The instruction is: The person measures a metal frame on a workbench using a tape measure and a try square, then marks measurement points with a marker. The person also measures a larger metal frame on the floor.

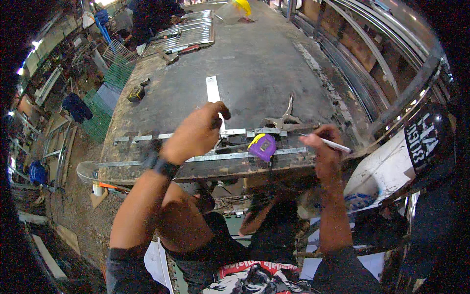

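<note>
My left hand (193, 132) is over the near middle of the workbench, fingers curled around a flat white strip (212, 89) that points away from me. Part of the strip is hidden by the fingers. My right hand (327, 149), farther right, pinches a white pen (335, 144) with its thin tip pointing left. Between the hands, a purple and yellow tape measure (265, 148) rests on a long metal bar (220, 157) along the bench's near edge. Short metal pieces (143, 138) lie in a row just beyond that bar. Metal locking pliers (286, 117) lie past the tape measure.
The dark workbench (254, 63) stretches away from me. A black and yellow tape measure (136, 93) sits at its left edge. Farther off lie a metal grille (188, 33) and a yellow object (242, 6). Long metal profiles (352, 68) line the right side. Green mesh (98, 112) stands left.
</note>
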A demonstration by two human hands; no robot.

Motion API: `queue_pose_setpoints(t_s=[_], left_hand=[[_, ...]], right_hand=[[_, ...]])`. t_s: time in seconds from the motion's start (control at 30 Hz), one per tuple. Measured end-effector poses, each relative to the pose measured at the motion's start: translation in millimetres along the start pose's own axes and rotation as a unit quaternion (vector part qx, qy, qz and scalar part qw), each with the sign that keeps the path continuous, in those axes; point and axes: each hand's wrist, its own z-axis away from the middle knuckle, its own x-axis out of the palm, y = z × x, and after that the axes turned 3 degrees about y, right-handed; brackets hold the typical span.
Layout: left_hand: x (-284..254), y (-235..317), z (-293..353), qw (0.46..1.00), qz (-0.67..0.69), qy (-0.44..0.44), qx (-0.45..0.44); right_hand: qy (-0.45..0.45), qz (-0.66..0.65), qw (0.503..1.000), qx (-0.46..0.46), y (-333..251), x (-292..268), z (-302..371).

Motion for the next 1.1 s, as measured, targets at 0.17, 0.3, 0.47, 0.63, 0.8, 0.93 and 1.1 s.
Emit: queue_pose_setpoints(t_s=[0.17,0.3,0.47,0.63,0.8,0.93,1.1], left_hand=[[66,-33,-36,0.985,-0.156,0.014,0.075],[83,-55,-46,0.981,-0.157,-0.013,0.115],[87,-69,-56,0.978,-0.137,-0.034,0.151],[90,-77,-60,0.988,-0.034,-0.093,0.121],[91,-80,-60,0.990,0.023,-0.115,0.080],[92,-80,-61,0.989,0.025,-0.126,0.068],[93,-80,-60,0.989,0.023,-0.132,0.055]], right_hand=[[-0.075,0.067,0.995,-0.024,40,45,-31],[-0.083,0.120,0.988,-0.045,67,59,-46],[-0.046,0.152,0.985,-0.064,82,68,-55],[-0.054,0.222,0.968,-0.106,84,74,-59],[-0.055,0.285,0.949,-0.125,82,72,-57],[-0.071,0.281,0.946,-0.143,80,72,-55],[-0.067,0.278,0.948,-0.141,79,71,-55]])
